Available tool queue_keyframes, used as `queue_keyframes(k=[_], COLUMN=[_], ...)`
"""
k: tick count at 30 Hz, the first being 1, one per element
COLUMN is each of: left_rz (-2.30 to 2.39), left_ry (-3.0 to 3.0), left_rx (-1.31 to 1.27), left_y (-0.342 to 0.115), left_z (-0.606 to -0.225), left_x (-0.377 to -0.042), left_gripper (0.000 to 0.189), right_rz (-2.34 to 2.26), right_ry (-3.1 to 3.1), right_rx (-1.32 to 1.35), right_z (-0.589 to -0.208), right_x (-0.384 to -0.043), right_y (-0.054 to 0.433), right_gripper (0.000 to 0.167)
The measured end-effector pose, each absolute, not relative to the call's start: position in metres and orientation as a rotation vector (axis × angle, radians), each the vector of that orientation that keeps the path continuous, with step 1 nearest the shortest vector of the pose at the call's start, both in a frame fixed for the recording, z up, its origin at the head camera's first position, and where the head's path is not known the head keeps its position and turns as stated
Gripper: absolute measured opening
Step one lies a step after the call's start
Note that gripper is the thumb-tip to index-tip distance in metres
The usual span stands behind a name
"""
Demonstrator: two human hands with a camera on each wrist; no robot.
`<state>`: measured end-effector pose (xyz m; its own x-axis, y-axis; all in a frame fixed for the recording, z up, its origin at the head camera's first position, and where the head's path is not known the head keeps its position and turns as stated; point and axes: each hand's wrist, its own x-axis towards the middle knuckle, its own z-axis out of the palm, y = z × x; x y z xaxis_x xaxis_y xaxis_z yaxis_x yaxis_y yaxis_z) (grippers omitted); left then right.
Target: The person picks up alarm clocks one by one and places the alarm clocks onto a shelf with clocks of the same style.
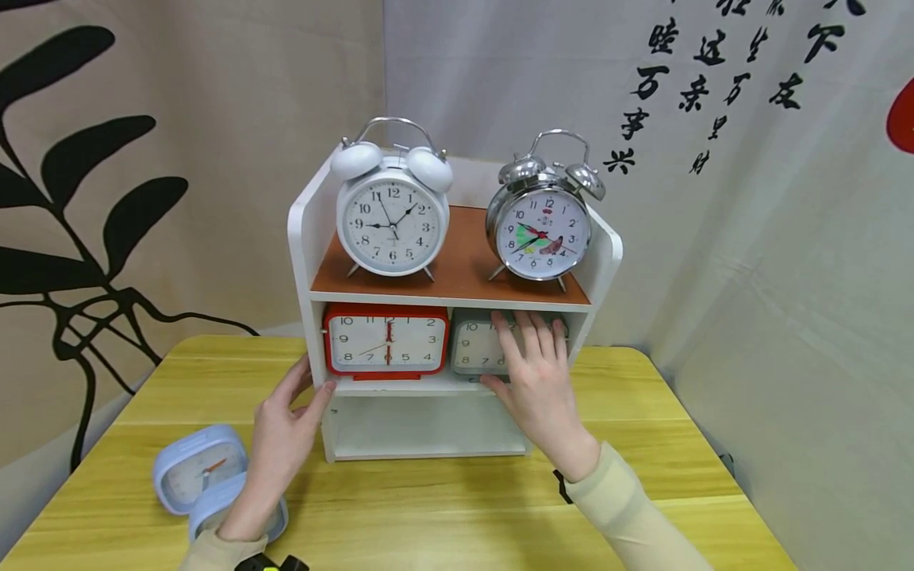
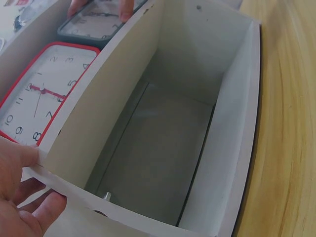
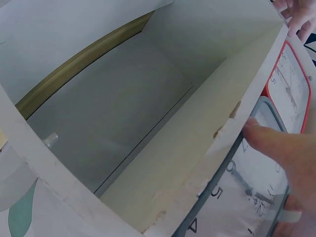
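In the head view my right hand [image 1: 541, 388] lies with outstretched fingers over the face of a grey-green rectangular alarm clock [image 1: 477, 345] in the shelf's middle compartment. Its thumb rests at the clock's lower edge, also seen in the right wrist view beside the clock face [image 3: 237, 197]; the fingers cover the clock's right part. Beside it stands a red rectangular alarm clock [image 1: 385, 341]. My left hand [image 1: 286, 420] touches the left side of the white shelf [image 1: 309, 262], relaxed fingers along the side panel and front edge [image 2: 123, 217].
On the brown top board [image 1: 457, 262] stand a white twin-bell alarm clock [image 1: 393, 226] and a silver twin-bell alarm clock [image 1: 544, 234]. Two light blue clocks [image 1: 200, 468] lie on the wooden table [image 1: 428, 515] at left, one partly behind my left wrist. The shelf has a lower compartment [image 1: 428, 428].
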<state>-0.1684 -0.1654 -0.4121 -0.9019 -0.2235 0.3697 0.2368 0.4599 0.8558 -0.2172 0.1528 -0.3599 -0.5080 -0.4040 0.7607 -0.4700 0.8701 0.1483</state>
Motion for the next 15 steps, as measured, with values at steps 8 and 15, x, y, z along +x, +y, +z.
queue_keyframes(k=[8,15], left_rz=[-1.439,-1.436], left_ry=[-2.288,-2.285], left_rx=[0.005,0.0], left_y=[-0.1649,-0.1649], left_z=[-0.4111,-0.4108], left_x=[-0.1682,-0.168], left_gripper=[0.057,0.057], right_rz=[0.091,0.084], right_ry=[-2.166,-2.161], right_rx=[0.623,0.625], right_z=[-0.361,-0.3617], right_x=[-0.2185,-0.2186], right_y=[0.1514,0.1514], right_gripper=[0.107,0.107])
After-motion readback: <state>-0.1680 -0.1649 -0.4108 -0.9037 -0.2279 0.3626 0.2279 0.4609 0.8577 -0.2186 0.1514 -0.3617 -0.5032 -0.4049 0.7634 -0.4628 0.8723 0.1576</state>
